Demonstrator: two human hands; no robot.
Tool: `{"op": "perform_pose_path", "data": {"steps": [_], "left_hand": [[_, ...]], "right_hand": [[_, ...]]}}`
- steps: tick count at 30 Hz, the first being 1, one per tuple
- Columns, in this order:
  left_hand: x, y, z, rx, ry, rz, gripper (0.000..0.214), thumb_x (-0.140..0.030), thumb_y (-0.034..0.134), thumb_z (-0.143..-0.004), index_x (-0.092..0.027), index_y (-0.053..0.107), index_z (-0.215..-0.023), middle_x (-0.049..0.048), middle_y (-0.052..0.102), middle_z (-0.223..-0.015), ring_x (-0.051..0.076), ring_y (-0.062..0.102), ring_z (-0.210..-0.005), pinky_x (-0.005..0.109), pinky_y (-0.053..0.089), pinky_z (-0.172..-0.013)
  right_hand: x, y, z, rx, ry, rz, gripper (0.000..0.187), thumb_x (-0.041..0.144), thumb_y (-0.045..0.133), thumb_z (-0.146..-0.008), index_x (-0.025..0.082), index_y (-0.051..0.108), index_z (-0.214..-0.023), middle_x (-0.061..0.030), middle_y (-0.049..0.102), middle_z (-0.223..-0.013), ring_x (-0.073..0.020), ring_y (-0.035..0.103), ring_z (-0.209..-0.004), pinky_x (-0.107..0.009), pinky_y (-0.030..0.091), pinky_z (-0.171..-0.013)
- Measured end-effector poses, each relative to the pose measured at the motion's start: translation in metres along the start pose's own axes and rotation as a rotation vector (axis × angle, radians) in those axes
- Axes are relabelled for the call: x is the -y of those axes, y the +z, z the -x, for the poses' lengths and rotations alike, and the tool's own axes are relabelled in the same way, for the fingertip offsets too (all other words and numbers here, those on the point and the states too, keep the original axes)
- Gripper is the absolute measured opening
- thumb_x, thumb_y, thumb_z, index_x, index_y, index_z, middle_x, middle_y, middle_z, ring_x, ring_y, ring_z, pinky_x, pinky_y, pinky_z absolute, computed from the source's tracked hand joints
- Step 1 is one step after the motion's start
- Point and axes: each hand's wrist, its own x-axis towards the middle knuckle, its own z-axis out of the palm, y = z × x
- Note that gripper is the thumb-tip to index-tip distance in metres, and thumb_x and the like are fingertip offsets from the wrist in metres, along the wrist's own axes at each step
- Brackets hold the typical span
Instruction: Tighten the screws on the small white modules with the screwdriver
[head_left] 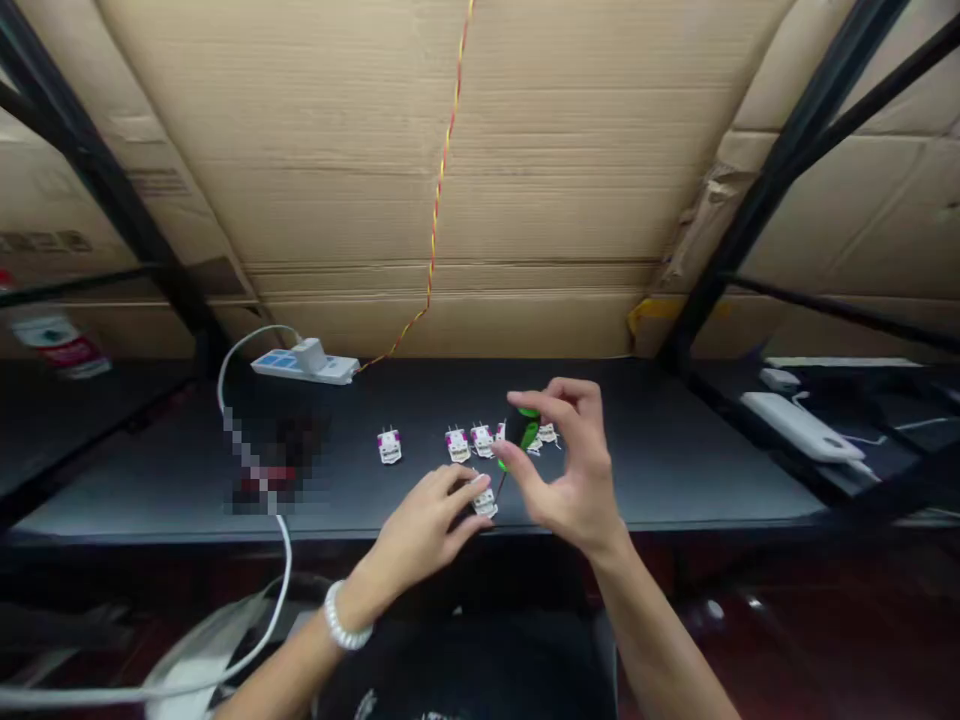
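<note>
Near the front edge of the dark shelf, my left hand (439, 515) pinches a small white plug (484, 500) between thumb and fingers. In my right hand (570, 465) is a screwdriver (523, 427) with a black and green handle, gripped between thumb and fingertips. Its thin shaft points down to the right side of the held plug; whether the tip touches a screw is too small to tell. Behind my hands stand more white plugs with purple parts, among them one plug (457, 445) and another (481, 440). A separate plug (389, 447) lies further left. Some are partly hidden by my right hand.
A power strip (306, 366) with a white adapter lies at the back left, its twisted red-yellow wire running up the cardboard wall (525, 180). A white cable (283, 560) hangs over the left front edge. Black metal posts flank the shelf (645, 460). A white power bank-like box (802, 428) lies right.
</note>
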Motion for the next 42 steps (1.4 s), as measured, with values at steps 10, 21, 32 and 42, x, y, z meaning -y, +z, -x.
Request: {"op": "perform_pose_path", "data": {"steps": [10, 21, 32, 42], "left_hand": [[0.0011, 0.0001, 0.0004, -0.011, 0.006, 0.001, 0.039, -0.031, 0.072, -0.104, -0.025, 0.067, -0.142, 0.0116, 0.07, -0.134, 0.029, 0.07, -0.122, 0.048, 0.061, -0.107], [0.0004, -0.0001, -0.0003, -0.001, 0.002, -0.008, 0.041, -0.031, 0.074, -0.103, -0.024, 0.066, -0.142, 0.0117, 0.07, -0.134, 0.029, 0.069, -0.121, 0.048, 0.062, -0.105], [0.0005, 0.0004, 0.0002, -0.016, 0.002, -0.001, 0.041, -0.031, 0.074, -0.103, -0.026, 0.066, -0.143, 0.0108, 0.071, -0.133, 0.029, 0.07, -0.121, 0.048, 0.062, -0.106], [-0.0007, -0.0008, -0.0006, 0.006, -0.009, -0.008, 0.041, -0.031, 0.074, -0.103, -0.025, 0.065, -0.143, 0.0115, 0.07, -0.133, 0.03, 0.07, -0.119, 0.048, 0.062, -0.105]], "right_hand": [[-0.0011, 0.0006, 0.0, 0.001, -0.013, -0.002, 0.038, 0.026, 0.07, -0.098, 0.027, 0.069, -0.136, -0.0107, 0.063, -0.12, -0.0264, 0.068, -0.109, -0.044, 0.062, -0.092], [-0.002, 0.0007, -0.0003, -0.01, -0.005, 0.015, 0.039, 0.024, 0.073, -0.096, 0.025, 0.068, -0.134, -0.0101, 0.063, -0.117, -0.0254, 0.067, -0.105, -0.042, 0.061, -0.089], [-0.0006, -0.002, -0.0011, -0.02, -0.014, 0.052, 0.038, 0.025, 0.073, -0.095, 0.027, 0.07, -0.133, -0.0097, 0.064, -0.115, -0.0261, 0.068, -0.104, -0.044, 0.063, -0.087], [-0.0018, -0.0037, -0.001, 0.018, 0.003, 0.04, 0.044, 0.024, 0.07, -0.097, 0.027, 0.067, -0.141, -0.0093, 0.062, -0.117, -0.0239, 0.068, -0.102, -0.041, 0.062, -0.088]]}}
